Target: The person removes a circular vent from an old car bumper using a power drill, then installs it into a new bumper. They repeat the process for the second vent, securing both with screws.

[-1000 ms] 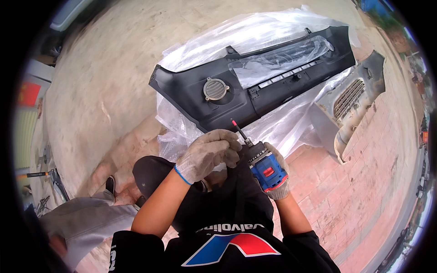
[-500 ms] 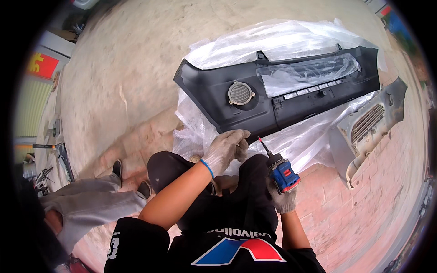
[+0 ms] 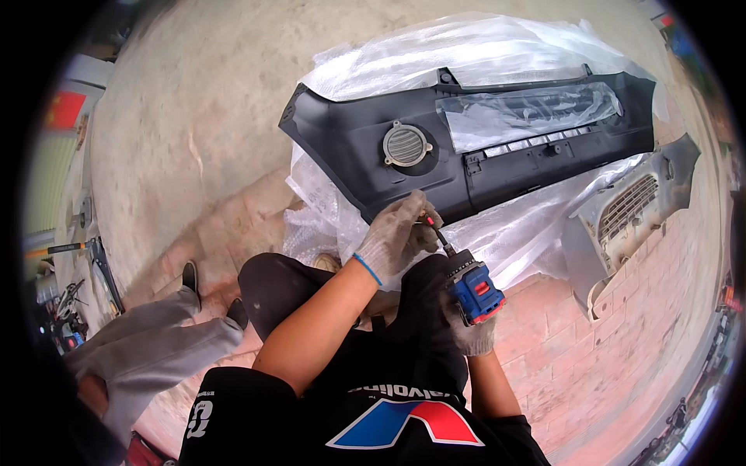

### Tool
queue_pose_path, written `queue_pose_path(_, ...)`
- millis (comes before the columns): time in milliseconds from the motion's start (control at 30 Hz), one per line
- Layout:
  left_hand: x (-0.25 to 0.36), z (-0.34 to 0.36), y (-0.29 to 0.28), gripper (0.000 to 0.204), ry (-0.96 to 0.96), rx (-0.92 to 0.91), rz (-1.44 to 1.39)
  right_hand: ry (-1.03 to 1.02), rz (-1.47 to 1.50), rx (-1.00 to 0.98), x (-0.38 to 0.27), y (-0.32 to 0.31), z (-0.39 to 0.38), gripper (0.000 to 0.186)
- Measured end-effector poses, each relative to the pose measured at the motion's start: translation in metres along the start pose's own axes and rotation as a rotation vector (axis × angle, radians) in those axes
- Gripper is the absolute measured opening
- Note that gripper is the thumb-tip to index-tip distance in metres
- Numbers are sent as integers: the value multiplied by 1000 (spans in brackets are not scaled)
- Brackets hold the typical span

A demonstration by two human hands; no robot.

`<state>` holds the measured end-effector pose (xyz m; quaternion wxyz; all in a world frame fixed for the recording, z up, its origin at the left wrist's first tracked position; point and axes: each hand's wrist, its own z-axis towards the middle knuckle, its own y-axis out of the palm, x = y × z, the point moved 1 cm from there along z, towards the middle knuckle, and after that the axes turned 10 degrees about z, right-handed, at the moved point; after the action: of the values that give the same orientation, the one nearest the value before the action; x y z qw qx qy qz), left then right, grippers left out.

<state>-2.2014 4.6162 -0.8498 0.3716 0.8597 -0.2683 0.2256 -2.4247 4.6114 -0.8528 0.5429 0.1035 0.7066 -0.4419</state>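
My right hand (image 3: 472, 335), in a grey work glove, grips a blue cordless drill (image 3: 475, 292) with a red base. Its dark bit (image 3: 444, 239) has a red part near the end and points up and left. At this tip is my gloved left hand (image 3: 393, 238), its fingers drawn together in a pinch. What they hold, if anything, is hidden. Just beyond the left hand lies a large black moulded panel, like a vehicle bumper (image 3: 350, 132). A round slatted grille (image 3: 407, 144) with small tabs sits on its left part.
Clear bubble wrap (image 3: 528, 48) lies under the panel, and a plastic bag (image 3: 509, 124) covers part of it. To the right rests a worn grey panel with vents (image 3: 597, 268). Another person's legs (image 3: 167, 346) are at the left. A dark metal tool (image 3: 106, 272) lies beyond.
My left hand has moved slightly up and right, and the drill has come left, so the fingers now meet the bit's tip. The whole view has shifted a little.
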Motion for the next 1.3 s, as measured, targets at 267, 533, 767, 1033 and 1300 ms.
queue_pose_path(267, 16, 20, -13, 40, -57, 37, 396, -104, -82, -52, 12, -2, 26, 50)
queue_pose_path(533, 10, 103, -10, 38, -124, 156, -274, 479, 1404, 296, 55, 51, 107, 49)
queue_pose_path(767, 17, 199, -71, 28, -79, 493, 73, 151, -122, -58, 93, 69, 234, 40)
queue_pose_path(1033, 52, 266, -117, 44, 94, 764, 1405, 109, -279, -199, 97, 85, 307, 35)
queue_pose_path(1300, 20, 289, -148, 30, 292, 714, 1326, 164, -370, -312, 81, 84, 336, 40)
